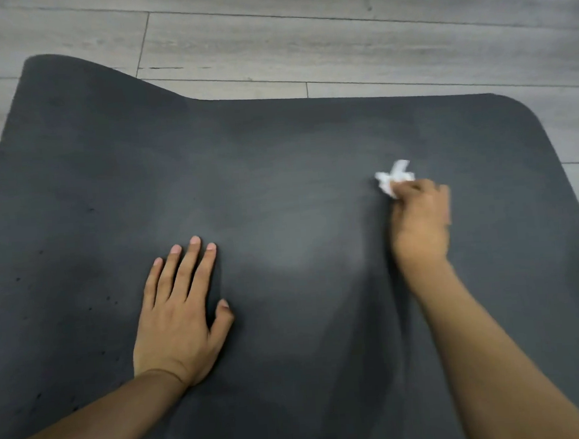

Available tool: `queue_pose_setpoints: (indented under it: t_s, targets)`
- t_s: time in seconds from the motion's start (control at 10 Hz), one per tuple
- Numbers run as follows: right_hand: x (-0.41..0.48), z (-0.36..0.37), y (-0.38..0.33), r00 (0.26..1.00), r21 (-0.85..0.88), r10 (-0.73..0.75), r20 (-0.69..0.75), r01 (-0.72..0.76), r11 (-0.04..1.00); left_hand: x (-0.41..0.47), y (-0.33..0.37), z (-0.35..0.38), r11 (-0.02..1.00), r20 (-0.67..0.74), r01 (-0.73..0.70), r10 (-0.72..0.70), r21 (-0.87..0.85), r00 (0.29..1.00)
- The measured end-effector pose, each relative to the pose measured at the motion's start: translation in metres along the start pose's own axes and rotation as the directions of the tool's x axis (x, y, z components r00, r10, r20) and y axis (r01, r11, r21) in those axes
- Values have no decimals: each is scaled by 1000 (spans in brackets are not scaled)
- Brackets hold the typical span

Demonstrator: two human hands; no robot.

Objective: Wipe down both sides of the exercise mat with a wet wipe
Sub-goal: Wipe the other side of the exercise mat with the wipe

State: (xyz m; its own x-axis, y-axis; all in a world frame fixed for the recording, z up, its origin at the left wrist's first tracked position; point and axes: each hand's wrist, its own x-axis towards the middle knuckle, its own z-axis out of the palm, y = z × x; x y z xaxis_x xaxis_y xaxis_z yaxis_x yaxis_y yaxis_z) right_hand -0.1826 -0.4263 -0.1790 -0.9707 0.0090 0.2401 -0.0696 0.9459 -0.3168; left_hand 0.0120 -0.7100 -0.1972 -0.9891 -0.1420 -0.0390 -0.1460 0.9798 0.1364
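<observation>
Bare left hand (177,325), bare right hand (420,225)

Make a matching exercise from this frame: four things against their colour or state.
Column A
1. left hand
2. right hand
3. wipe
4. mat

Column B
a. white, crumpled
b. flat on the mat, fingers straight
c. dark grey, spread out
d. grips the wipe

Pairs: 1-b, 2-d, 3-a, 4-c
</observation>
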Motion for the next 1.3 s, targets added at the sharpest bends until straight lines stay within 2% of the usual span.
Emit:
queue_pose_setpoints:
  t_s: [0.1, 0.2, 0.3, 0.4, 0.5, 0.6, 0.7, 0.8, 0.9, 1.0, 1.1, 1.2, 1.3]
  targets:
    - [6, 0, 22, 982, -98, 175, -69, -181, 979, 0, 0, 1, 1000, 1, 13, -13, 13, 1000]
    - [-13, 24, -54, 994, 101, 105, -10, -103, 990, -2, 1, 0, 1000, 8, 10, -10, 11, 1000]
    - [-54, 34, -131, 953, 247, -256, 160, 212, 945, -1, 2, 2, 1000, 2, 1, -1, 16, 1000]
    - [-84, 29, -162, 767, 275, -610, 199, 554, 786, -2, -3, 0, 1000, -3, -4, 4, -10, 1000]
    - [-56, 24, -104, 901, 254, -425, 93, 391, 885, -2, -3, 0, 1000, -7, 3, -3, 1, 1000]
    - [-23, -11, 6, 999, 63, 30, -13, -29, 998, -2, 1, 1, 1000, -18, 17, -17, 2, 1000]
    - [-21, -12, 20, 966, 47, 254, -37, -252, 966, -2, 1, 3, 1000, -25, 22, -22, 15, 999]
    - [-41, 17, -56, 987, 201, 155, -36, -145, 969, -2, 0, 2, 1000, -26, 19, -19, 13, 999]
    - [-86, 34, -126, 960, 192, -268, 82, 249, 949, -1, 0, 4, 1000, -33, 13, -13, 14, 999]
    - [-119, 27, -150, 801, 178, -574, 169, 548, 817, 0, -1, 5, 1000, -51, -5, 4, -5, 999]
    - [-90, 20, -92, 874, 105, -481, 66, 474, 874, 1, 0, 6, 1000, -63, -5, 5, -9, 998]
    - [-49, -16, 17, 995, -40, -99, -16, 98, 994, -1, 2, 4, 1000, -58, 15, -15, -7, 998]
    - [-44, -22, 40, 993, -56, 111, -28, -112, 992, -2, 1, 4, 1000, -48, 18, -17, 13, 999]
